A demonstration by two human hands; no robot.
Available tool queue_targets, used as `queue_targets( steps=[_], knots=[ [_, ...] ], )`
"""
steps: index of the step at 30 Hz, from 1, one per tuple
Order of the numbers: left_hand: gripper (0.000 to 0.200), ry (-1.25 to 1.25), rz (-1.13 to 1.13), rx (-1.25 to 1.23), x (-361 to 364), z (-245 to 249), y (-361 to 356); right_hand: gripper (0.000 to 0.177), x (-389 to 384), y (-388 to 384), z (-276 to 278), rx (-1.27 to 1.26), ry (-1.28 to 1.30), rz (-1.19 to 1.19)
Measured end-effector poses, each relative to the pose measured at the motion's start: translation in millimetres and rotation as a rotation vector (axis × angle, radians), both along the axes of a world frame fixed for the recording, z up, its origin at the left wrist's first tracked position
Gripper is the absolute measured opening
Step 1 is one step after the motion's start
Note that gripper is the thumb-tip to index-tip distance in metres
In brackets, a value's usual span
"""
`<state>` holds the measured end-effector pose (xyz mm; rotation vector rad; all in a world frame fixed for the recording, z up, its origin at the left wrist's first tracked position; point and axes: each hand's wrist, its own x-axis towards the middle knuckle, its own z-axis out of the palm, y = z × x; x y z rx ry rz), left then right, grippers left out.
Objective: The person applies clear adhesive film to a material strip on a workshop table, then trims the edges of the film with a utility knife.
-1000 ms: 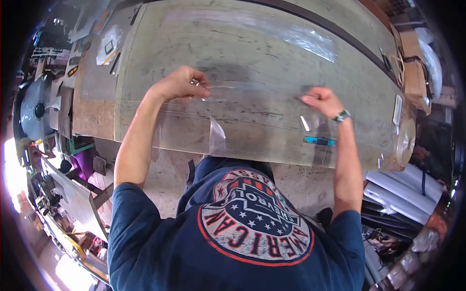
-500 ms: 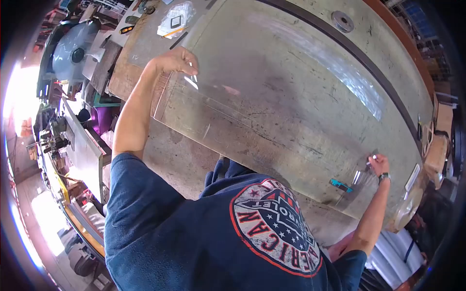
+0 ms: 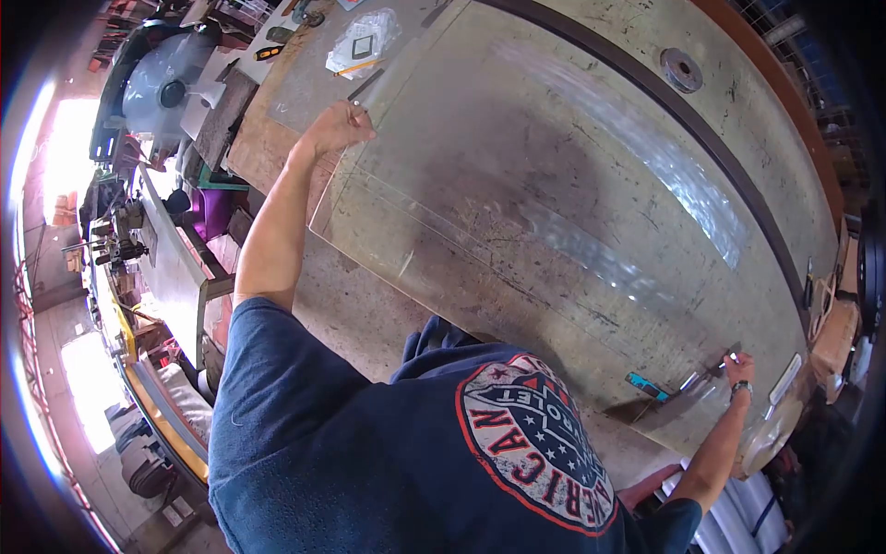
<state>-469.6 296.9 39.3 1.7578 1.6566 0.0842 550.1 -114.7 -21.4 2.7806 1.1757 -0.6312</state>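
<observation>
the clear plastic sheet [image 3: 517, 212] hangs stretched just above the scuffed metal table [image 3: 738, 102], spanning it corner to corner. the left hand [image 3: 340, 125] is clenched on the far upper corner. the right hand [image 3: 738, 367], watch [image 3: 736, 391] on its wrist, pinches the near lower corner beside a blue tag [image 3: 646, 383]. this looks like the spreading step, with the sheet held taut. laying it flat would call for even pull at both corners, so that no fold forms.

Large transparent sheet [image 3: 554, 249] held spread out, taut.
</observation>
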Motion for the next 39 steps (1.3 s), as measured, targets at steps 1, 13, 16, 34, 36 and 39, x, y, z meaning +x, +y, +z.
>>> queue_targets(
  steps=[1,13,16,34,36,39],
  knots=[
    [0.021,-0.021,0.032,0.018,0.2,-3.8,-2.5,0.04,1.1,-0.7,3.6,-0.014,-0.046,0.062],
    [0.048,0.085,0.284,0.66,3.1,-64.7,-41.8,0.049,-51.0,-8.2,46.1,-0.03,0.014,0.096],
    [0.044,0.212,0.28,0.751,11.2,-66.7,-49.6,0.05,-37.0,-23.1,41.1,-0.036,0.077,0.024],
    [0.031,0.334,0.606,0.833,95.4,-58.0,-103.4,0.073,57.9,-128.8,21.8,-0.174,-0.617,0.156],
    [0.031,0.325,0.604,0.824,96.3,-56.8,-103.8,0.079,57.5,-139.1,11.3,-0.045,-0.69,0.129],
    [0.031,1.005,0.108,1.166,43.7,-73.4,-97.4,0.061,-64.7,-100.8,41.9,0.188,-0.527,0.231]
  ],
)
